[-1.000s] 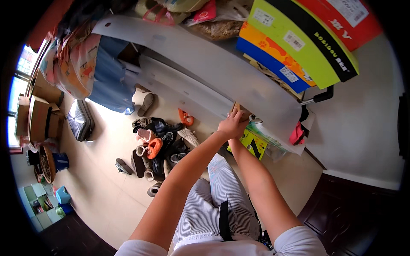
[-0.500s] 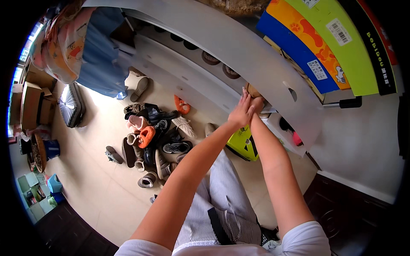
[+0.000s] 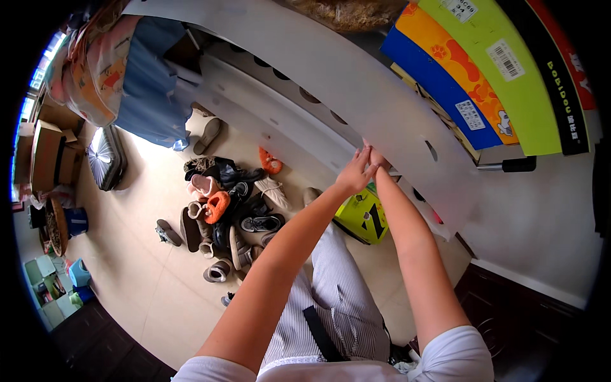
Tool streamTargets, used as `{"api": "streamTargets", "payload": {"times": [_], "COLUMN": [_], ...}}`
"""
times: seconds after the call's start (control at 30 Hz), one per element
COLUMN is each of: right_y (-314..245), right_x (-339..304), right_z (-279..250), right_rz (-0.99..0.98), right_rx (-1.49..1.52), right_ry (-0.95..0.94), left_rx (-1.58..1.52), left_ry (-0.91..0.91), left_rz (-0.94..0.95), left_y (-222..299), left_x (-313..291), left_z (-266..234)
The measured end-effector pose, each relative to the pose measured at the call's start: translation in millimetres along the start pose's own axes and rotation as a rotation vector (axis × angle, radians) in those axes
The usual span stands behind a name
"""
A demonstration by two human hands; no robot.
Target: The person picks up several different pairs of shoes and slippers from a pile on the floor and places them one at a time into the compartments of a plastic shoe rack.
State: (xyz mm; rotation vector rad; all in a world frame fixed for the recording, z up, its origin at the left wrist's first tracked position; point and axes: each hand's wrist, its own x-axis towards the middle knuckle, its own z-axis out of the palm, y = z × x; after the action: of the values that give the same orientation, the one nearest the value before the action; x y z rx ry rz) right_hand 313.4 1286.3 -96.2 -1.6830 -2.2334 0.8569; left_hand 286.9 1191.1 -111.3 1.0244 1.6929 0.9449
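Observation:
Both arms reach forward to a white shelf unit (image 3: 280, 48) with a curved top edge. My left hand (image 3: 355, 173) lies with its fingers stretched out, its fingertips against my right hand. Beside it, my right hand (image 3: 377, 158) goes in under the white edge, which hides most of its fingers. What those fingers touch, if anything, is out of sight. Just below the hands a lime-green box (image 3: 363, 218) with black marks stands on the floor. Through the unit's opening, dark round shapes (image 3: 310, 95) like shoe ends show in a row.
A pile of mixed shoes (image 3: 232, 210) covers the floor at left, with an orange slipper (image 3: 270, 160) near the unit. Colourful shoe boxes (image 3: 471, 70) stand on top at right. Cardboard boxes (image 3: 48, 153) and a blue cloth (image 3: 149, 83) are at far left.
Both hands have shifted slightly left in the picture, and the white edge covers more of the right hand. A tan thing by the fingertips has gone out of sight.

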Motion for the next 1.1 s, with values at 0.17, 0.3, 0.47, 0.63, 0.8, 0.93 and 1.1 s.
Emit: {"api": "streamTargets", "payload": {"times": [0.17, 0.3, 0.47, 0.63, 0.8, 0.93, 1.1], "right_y": [26.6, 66.5, 64.4, 62.1, 59.0, 47.1, 33.0], "right_x": [-51.1, -95.1, -172.7, -250.2, -310.8, -353.5, -406.9], "right_z": [-8.7, -1.5, -18.1, -37.2, -52.0, -60.7, -76.1], "right_rz": [-0.019, -0.209, -0.31, -0.313, -0.35, -0.351, -0.372], "right_rx": [-0.009, 0.04, 0.282, 0.453, 0.565, 0.713, 0.885], "right_ry": [-0.015, 0.116, 0.002, -0.049, -0.065, -0.103, -0.196], "left_rx": [0.085, 0.128, 0.125, -0.017, -0.13, -0.11, -0.104], "left_ry": [0.126, 0.256, 0.336, 0.339, 0.418, 0.478, 0.513], "left_rz": [-0.018, 0.051, 0.045, 0.013, 0.055, 0.086, 0.106], "left_y": [-0.8, -20.6, -27.1, -13.3, 2.0, 12.8, 30.7], "left_x": [-48.5, -89.7, -167.6, -234.5, -295.2, -343.9, -405.0], "left_z": [-5.5, 1.2, 9.7, 26.3, 25.8, 18.4, 15.5]}}
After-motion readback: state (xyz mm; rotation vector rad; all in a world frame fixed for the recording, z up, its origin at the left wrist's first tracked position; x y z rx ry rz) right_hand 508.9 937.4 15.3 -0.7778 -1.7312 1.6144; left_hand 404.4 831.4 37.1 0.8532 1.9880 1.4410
